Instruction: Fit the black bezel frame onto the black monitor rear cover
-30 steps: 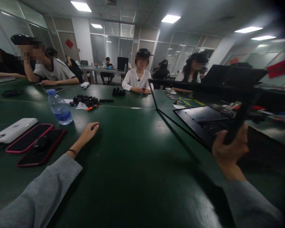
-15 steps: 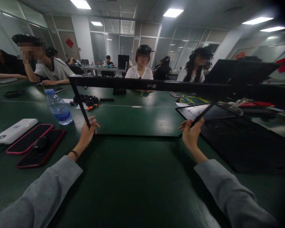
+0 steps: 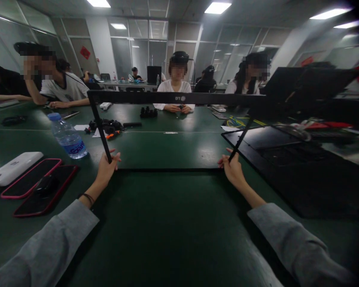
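A black rectangular monitor bezel with an LG mark is held up over the green table. The mark reads upside down, and through its opening I see the table and a person opposite. My left hand is closed around the lower part of the bezel's left side. At the lower right corner, my right hand grips the other side. The bezel's thin bottom edge runs between both hands, low over the table; whether it touches the surface I cannot tell.
A water bottle, a white device and two red-edged phones lie left. Dark cables and small gear sit beyond. A large black panel lies right, near a dark upright screen. Several people sit around.
My right hand has moved slightly left, and the bezel's right side with it. The bezel's top bar appears a little higher. Both hands keep their grip.
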### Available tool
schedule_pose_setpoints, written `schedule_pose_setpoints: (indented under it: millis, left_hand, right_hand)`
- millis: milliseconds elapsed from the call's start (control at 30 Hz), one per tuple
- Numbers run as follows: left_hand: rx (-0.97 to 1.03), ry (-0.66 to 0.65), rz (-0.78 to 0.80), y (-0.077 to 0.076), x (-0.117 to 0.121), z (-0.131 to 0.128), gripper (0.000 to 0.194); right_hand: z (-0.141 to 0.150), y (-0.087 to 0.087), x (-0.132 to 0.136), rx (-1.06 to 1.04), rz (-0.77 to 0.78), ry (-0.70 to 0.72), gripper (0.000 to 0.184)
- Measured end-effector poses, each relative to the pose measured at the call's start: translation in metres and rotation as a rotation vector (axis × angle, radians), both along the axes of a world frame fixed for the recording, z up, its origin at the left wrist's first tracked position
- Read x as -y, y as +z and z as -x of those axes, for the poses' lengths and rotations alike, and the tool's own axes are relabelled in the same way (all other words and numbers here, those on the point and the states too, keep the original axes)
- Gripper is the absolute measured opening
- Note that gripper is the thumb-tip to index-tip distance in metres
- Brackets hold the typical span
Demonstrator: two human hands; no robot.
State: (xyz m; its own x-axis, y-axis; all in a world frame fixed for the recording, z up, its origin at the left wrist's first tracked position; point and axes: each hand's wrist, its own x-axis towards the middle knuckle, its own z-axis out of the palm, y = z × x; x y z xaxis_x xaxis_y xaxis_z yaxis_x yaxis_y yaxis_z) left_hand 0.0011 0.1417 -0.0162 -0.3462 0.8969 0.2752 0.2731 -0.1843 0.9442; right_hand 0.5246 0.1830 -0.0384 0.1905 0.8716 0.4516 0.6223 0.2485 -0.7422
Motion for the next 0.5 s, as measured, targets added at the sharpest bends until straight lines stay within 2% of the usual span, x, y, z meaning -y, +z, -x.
schedule_pose_setpoints:
  millis: [167,400,500]
  left_hand:
    - [-0.114,0.037,0.026,-0.007,-0.003,0.005,0.072]
    - [-0.599,0.047,0.258,-0.006,-0.003,0.01,0.055]
    - [-0.826,0.085,0.333,-0.002,0.0,0.009,0.055]
  right_hand:
    - [-0.004,0.0,0.003,0.017,0.017,-0.062,0.066]
    - [-0.029,-0.024,-0.016,0.239,0.079,-0.213,0.044]
    - [-0.035,-0.032,-0.022,0.275,0.1,-0.242,0.044]
